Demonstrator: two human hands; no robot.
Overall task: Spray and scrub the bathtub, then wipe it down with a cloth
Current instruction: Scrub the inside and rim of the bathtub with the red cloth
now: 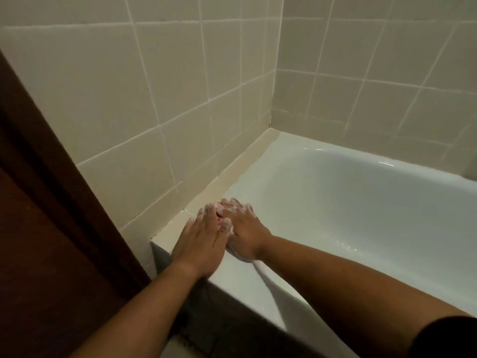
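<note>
A white bathtub [361, 202] fills the right half of the view, and its near-left corner rim lies under my hands. A small pink sponge [221, 209] peeks out between my fingers on that rim, mostly hidden. My left hand [200, 241] lies flat with its fingertips over the sponge. My right hand [245, 228] sits beside it, fingers curled over the same sponge. White foam covers the fingers of both hands. No spray bottle or cloth is in view.
Beige tiled walls [129, 99] meet at the tub's far corner, with a narrow beige ledge [232, 174] along the left wall. A dark brown door frame [46, 202] stands at the left. The tub's dark front panel [232, 313] drops below the rim.
</note>
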